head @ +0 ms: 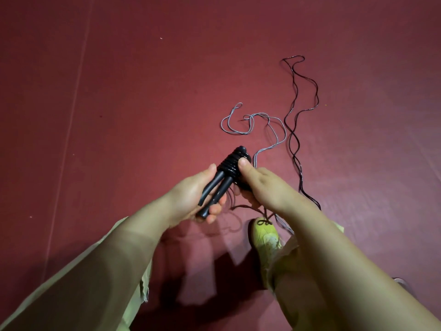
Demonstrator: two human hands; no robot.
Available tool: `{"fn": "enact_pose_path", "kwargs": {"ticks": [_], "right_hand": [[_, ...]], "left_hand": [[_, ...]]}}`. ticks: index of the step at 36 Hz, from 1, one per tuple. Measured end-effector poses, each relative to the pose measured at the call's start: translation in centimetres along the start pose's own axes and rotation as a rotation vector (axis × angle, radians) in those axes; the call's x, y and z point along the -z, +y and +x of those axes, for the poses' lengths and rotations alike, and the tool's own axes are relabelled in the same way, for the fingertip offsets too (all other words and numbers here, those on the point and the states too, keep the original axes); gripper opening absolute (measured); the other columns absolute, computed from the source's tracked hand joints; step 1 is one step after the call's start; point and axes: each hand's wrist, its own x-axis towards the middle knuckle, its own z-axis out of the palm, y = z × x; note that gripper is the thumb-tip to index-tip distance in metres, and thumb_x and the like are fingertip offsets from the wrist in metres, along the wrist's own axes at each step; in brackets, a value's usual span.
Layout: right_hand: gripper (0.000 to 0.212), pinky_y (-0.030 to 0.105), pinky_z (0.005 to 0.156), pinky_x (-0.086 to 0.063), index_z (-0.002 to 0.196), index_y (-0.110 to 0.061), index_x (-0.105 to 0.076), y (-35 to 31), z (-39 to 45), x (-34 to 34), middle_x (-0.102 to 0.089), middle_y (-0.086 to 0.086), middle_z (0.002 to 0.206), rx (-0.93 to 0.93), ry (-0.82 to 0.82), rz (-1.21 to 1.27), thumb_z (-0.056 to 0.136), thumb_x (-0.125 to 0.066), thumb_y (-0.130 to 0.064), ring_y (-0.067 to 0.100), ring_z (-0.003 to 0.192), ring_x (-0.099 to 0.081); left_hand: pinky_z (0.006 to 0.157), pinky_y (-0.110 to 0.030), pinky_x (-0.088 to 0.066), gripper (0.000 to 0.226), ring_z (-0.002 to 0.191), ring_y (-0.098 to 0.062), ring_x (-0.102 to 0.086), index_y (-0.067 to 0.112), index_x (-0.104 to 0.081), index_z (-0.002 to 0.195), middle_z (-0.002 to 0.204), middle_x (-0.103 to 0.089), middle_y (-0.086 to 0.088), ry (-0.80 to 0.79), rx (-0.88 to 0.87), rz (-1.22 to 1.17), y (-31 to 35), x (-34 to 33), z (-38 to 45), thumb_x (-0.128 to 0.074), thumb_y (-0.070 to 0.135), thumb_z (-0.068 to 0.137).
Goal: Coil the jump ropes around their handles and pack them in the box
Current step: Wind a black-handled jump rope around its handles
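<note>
Both hands' grips close on two black handles [218, 187] wound with rope; two loose ropes lie beyond.

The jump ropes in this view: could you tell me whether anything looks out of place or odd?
Two ropes lie loose on the red floor: a grey rope and a black rope, snaking uncoiled past the yellow shoe. Only the black handles held in both hands are partly wound. No box is in view.

We see matt black handles [216, 187], glossy black rope [296, 139], matt grey cord [262, 114], smooth maroon floor [143, 91] w/ slight sheen.
</note>
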Motion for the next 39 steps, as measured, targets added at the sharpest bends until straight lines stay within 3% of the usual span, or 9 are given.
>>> {"fn": "enact_pose_path", "kwargs": {"ticks": [3, 8, 12, 16, 20, 25, 31, 35, 39], "right_hand": [[0.067, 0.029, 0.055, -0.031, 0.053, -0.015, -0.054, 0.2, 0.3, -0.4, -0.044, -0.005, 0.043, -0.029, 0.064, -0.114, 0.100, -0.025, -0.054, 0.012, 0.044, -0.043], [0.067, 0.031, 0.053, -0.030, 0.051, -0.013, -0.051, -0.1, 0.3, -0.9, -0.041, -0.003, 0.044, -0.074, 0.156, -0.178, 0.101, -0.027, -0.052, 0.016, 0.048, -0.042], [0.059, 0.035, 0.065, -0.037, 0.056, -0.018, -0.047, -0.3, 0.5, -1.2, -0.048, 0.006, 0.058, -0.117, 0.165, -0.175, 0.103, -0.025, -0.047, 0.025, 0.063, -0.048], [0.056, 0.034, 0.059, -0.031, 0.057, -0.021, -0.037, 0.0, 0.6, -1.7, -0.042, 0.006, 0.065, -0.207, 0.171, -0.175, 0.102, -0.020, -0.051, 0.028, 0.067, -0.041], [0.055, 0.032, 0.071, -0.031, 0.059, -0.023, -0.034, 0.3, 0.7, -2.2, -0.043, 0.008, 0.072, -0.236, 0.167, -0.156, 0.102, -0.016, -0.052, 0.026, 0.077, -0.040], [0.073, 0.031, 0.060, -0.031, 0.061, -0.012, -0.054, 0.3, 0.8, -2.0, -0.053, 0.004, 0.066, -0.249, 0.116, -0.064, 0.096, -0.016, -0.065, 0.022, 0.063, -0.045], [0.076, 0.026, 0.052, -0.032, 0.086, -0.010, -0.069, 0.4, 0.9, -1.3, -0.060, 0.000, 0.062, -0.319, 0.083, 0.067, 0.084, -0.032, -0.076, 0.013, 0.048, -0.047], [0.072, 0.025, 0.050, -0.034, 0.088, -0.009, -0.069, 0.2, 0.8, -1.2, -0.064, -0.001, 0.059, -0.300, 0.088, 0.117, 0.086, -0.036, -0.073, 0.011, 0.042, -0.048], [0.055, 0.026, 0.054, -0.036, 0.082, -0.017, -0.066, 0.0, 0.7, -1.3, -0.069, 0.001, 0.067, -0.200, 0.108, 0.189, 0.092, -0.040, -0.064, 0.013, 0.049, -0.051]], "left_hand": [[0.056, -0.031, -0.032, 0.062, 0.046, -0.022, -0.045, 0.009, -0.059, 0.069, 0.055, -0.051, -0.008, 0.144, -0.031, 0.108, -0.4, -0.2, 0.3, -0.028, 0.054, 0.097], [0.055, -0.029, -0.033, 0.059, 0.042, -0.018, -0.049, 0.010, -0.058, 0.072, 0.049, -0.053, -0.001, 0.184, -0.016, 0.186, -0.5, -0.3, 0.6, -0.027, 0.052, 0.099], [0.048, -0.024, -0.040, 0.056, 0.041, -0.016, -0.047, 0.008, -0.056, 0.073, 0.046, -0.052, 0.001, 0.236, -0.040, 0.232, -0.3, -0.5, 0.9, -0.027, 0.045, 0.101], [0.060, -0.029, -0.044, 0.056, 0.043, -0.021, -0.052, 0.011, -0.056, 0.069, 0.052, -0.055, -0.001, 0.371, -0.066, 0.490, -1.0, -0.6, 1.5, -0.026, 0.045, 0.101], [0.073, -0.037, -0.051, 0.051, 0.068, -0.031, -0.065, 0.017, -0.050, 0.068, 0.074, -0.066, -0.013, 0.464, -0.126, 0.722, -1.1, -0.8, 1.4, -0.022, 0.044, 0.100], [0.082, -0.041, -0.045, 0.046, 0.094, -0.034, -0.057, 0.021, -0.044, 0.074, 0.092, -0.061, -0.008, 0.498, -0.148, 0.972, -0.9, -0.6, 0.8, -0.018, 0.049, 0.099], [0.091, -0.042, -0.040, 0.038, 0.105, -0.032, -0.051, 0.018, -0.042, 0.083, 0.102, -0.056, -0.012, 0.405, -0.146, 0.910, -1.5, -0.2, 0.7, -0.022, 0.045, 0.100], [0.082, -0.039, -0.036, 0.038, 0.098, -0.032, -0.049, 0.022, -0.035, 0.069, 0.085, -0.046, -0.004, 0.378, -0.174, 0.877, -1.6, -0.2, 1.0, -0.029, 0.042, 0.100], [0.070, -0.033, -0.032, 0.030, 0.080, -0.023, -0.043, 0.018, -0.045, 0.082, 0.075, -0.042, 0.002, 0.388, -0.114, 0.692, -1.0, -0.2, 1.4, -0.038, 0.042, 0.099]]}}
